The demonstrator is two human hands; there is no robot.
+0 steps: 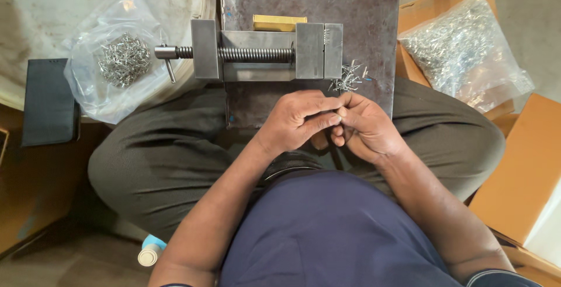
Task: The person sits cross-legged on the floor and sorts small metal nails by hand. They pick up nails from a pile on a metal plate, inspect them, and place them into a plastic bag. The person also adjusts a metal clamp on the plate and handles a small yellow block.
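My left hand (295, 120) and my right hand (365, 128) meet over my lap, fingertips pinched together on a tiny metal part that I can barely see. Just beyond them lies a small heap of loose metal pins (347, 78) on a dark steel plate (362, 12). A grey bench vise (266, 50) with a screw handle sits on that plate, a brass block (279, 23) behind its jaws.
A clear bag of metal pins (120, 59) rests at the left on a round pale surface. Another, fuller bag (461, 47) lies on cardboard boxes (520, 164) at the right. A black case (49, 101) lies far left. My crossed legs fill the middle.
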